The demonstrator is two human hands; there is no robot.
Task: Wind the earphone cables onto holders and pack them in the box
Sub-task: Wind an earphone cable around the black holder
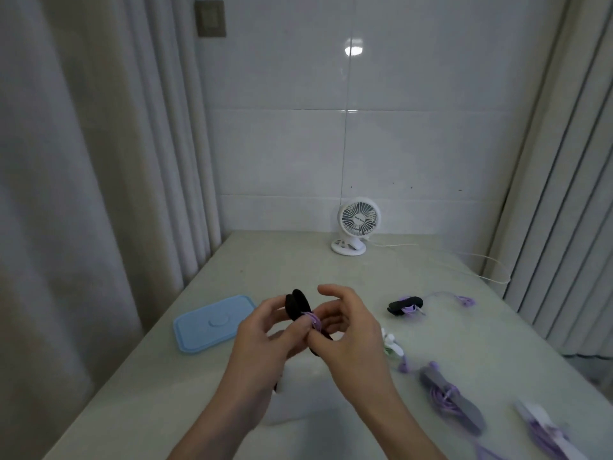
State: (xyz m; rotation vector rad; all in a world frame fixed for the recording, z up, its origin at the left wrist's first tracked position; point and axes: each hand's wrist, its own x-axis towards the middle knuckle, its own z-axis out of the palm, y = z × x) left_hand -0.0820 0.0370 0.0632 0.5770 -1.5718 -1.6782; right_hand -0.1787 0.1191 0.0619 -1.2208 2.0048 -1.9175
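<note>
Two bare forearms are reaching up from the bottom edge, meeting above a translucent white plastic box (298, 398) that is sitting on the pale grey-green table (331, 267) just beneath the wrists. The left hand (262, 340) is pinching a black oval cable holder (297, 305) between thumb and fingers, holding it upright and tilted slightly away. The right hand (348, 333) is pressing thumb and forefinger against the lower part of the same holder, where a few turns of thin purple earphone cable (312, 318) are lying around its middle; its other fingers are curling loosely above. Both hands are therefore closing together on the one holder, raised off the table.

To the left, a light blue rounded-rectangle plastic lid (212, 323) is lying flat on the table, apart from the box. To the right of the hands, a second black holder wound with purple cable (406, 306) is resting on the surface, its loose purple earbud end (464, 300) trailing further right. Nearer the camera on the right, a grey flat holder with purple cable (451, 401) is lying diagonally, and a blurred white holder with purple cable (547, 429) is sitting beside it at the frame edge. A small white-and-green object (391, 343) is peeking out just behind the right hand; what it is cannot be told.

At the far end a small white desk fan (356, 225) is standing against the tiled wall.
</note>
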